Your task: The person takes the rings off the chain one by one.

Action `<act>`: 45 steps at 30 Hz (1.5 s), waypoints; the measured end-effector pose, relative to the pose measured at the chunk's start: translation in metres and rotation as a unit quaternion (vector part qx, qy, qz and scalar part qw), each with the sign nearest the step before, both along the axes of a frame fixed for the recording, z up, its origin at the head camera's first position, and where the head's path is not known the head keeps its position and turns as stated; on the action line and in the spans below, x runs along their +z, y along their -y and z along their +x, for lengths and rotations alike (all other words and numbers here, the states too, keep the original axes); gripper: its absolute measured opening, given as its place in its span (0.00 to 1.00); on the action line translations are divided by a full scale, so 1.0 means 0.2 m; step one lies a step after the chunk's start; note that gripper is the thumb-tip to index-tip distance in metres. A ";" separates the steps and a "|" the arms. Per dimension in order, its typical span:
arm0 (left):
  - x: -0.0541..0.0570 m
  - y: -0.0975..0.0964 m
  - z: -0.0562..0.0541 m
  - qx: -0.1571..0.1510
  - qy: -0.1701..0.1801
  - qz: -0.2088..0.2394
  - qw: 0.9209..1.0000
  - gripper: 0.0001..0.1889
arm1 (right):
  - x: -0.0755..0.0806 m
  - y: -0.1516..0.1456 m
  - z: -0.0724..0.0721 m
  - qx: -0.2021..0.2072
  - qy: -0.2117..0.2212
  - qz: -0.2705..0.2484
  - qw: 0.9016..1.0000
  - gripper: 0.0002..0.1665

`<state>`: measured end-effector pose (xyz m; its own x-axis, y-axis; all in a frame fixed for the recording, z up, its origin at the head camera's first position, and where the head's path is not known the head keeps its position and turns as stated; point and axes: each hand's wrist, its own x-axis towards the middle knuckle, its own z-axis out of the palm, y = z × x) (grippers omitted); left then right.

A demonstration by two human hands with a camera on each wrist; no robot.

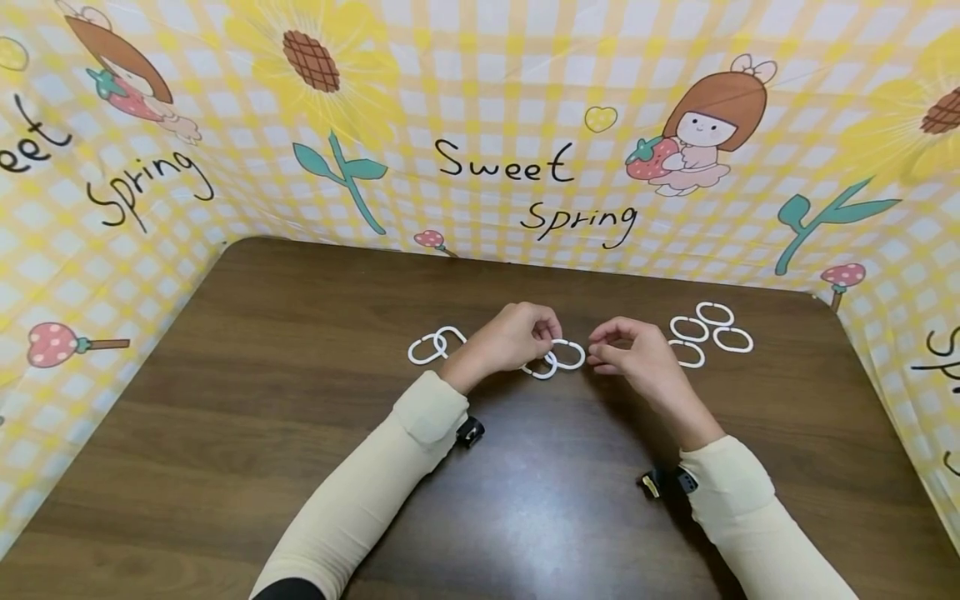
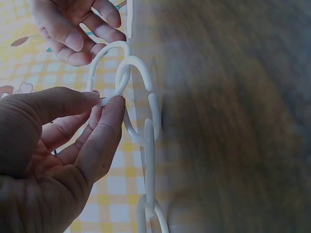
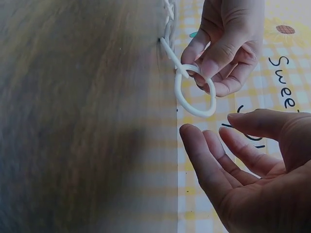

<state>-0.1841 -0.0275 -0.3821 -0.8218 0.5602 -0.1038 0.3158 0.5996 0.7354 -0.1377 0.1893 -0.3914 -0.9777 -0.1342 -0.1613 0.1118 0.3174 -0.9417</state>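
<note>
My left hand [image 1: 517, 333] pinches a white plastic chain link [image 2: 109, 44] between thumb and index finger. This oval link is hooked through a second white link [image 2: 140, 63], which hangs onto more links below it in the left wrist view. In the head view the chain runs leftward under my left hand and wrist, which hide its middle; its far-end link [image 1: 426, 362] lies on the table. To the right of the pinched link, my right hand [image 1: 637, 354] holds nothing, its thumb and fingers spread apart. A small gap separates its fingertips [image 3: 187, 130] from the link.
Several loose white links [image 1: 752, 340] lie on the brown wooden table [image 1: 225, 433] beyond my right hand. A yellow checked cloth [image 1: 480, 100] with printed flowers and lettering stands around the table's back and sides.
</note>
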 end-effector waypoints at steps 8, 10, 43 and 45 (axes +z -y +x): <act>-0.01 0.00 0.00 0.004 -0.009 0.001 1.000 0.05 | 0.00 0.02 0.00 0.000 0.005 -0.021 1.000 0.14; 0.00 0.00 0.00 0.005 -0.011 0.002 1.000 0.05 | 0.00 0.03 0.00 -0.001 0.006 -0.027 1.000 0.14; 0.00 0.06 0.00 0.019 -0.020 0.010 1.000 0.07 | -0.05 0.09 -0.01 -0.007 0.033 -0.074 0.997 0.11; 0.01 0.07 -0.01 0.021 -0.021 0.008 1.000 0.07 | -0.06 0.09 -0.01 -0.007 0.033 -0.072 0.997 0.12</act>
<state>-0.1852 -0.0417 -0.3811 -0.8482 0.5262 -0.0606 0.3206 0.6011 0.7321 -0.1394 0.1717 -0.4030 -0.9677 -0.1466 -0.2050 0.1784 0.1764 -0.9680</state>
